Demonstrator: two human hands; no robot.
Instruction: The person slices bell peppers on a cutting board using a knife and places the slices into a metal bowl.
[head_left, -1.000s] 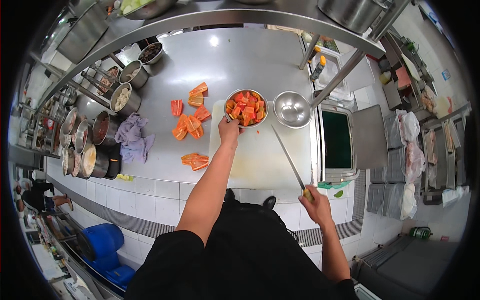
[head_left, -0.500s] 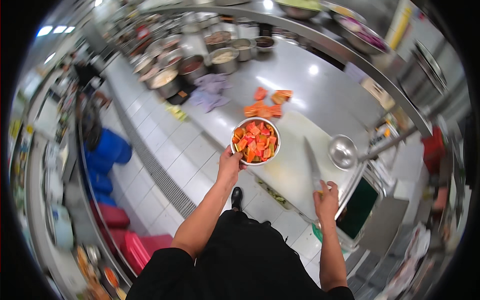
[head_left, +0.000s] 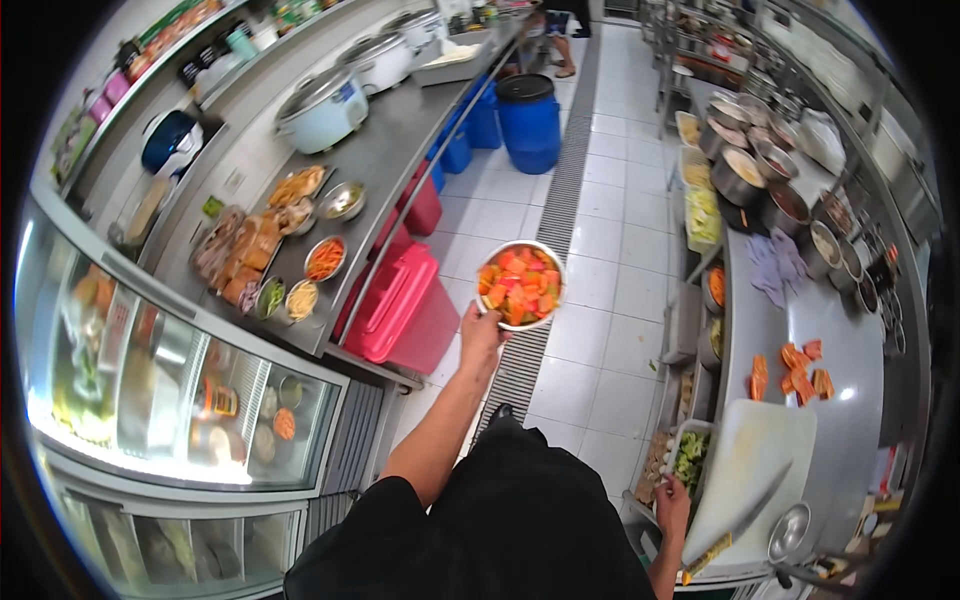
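My left hand [head_left: 484,332] grips the near rim of a small round bowl [head_left: 522,327], held out in front of me above the tiled floor. The bowl is full of chopped orange-red and green-tinged pieces [head_left: 522,283], perhaps bell pepper. Low at the right, my right hand [head_left: 673,505] is empty, its fingers loosely apart, beside a container of green vegetables [head_left: 690,455]. A knife [head_left: 762,498] with a yellow handle lies on the white cutting board [head_left: 745,440]. Beyond the board, orange-red pieces [head_left: 797,372] lie on the steel counter.
A steel ladle [head_left: 789,530] rests beside the board. Pots [head_left: 738,178] crowd the right counter's far end. Along the left are a pink bin [head_left: 405,305], a steel counter [head_left: 375,150] with food bowls and rice cookers, and a glass-front fridge [head_left: 190,400]. A blue barrel [head_left: 530,130] stands ahead.
My view has swung left, from the right counter to the aisle and left counter. My left hand still carries the bowl. The right hand has moved away from the knife, which stays on the board.
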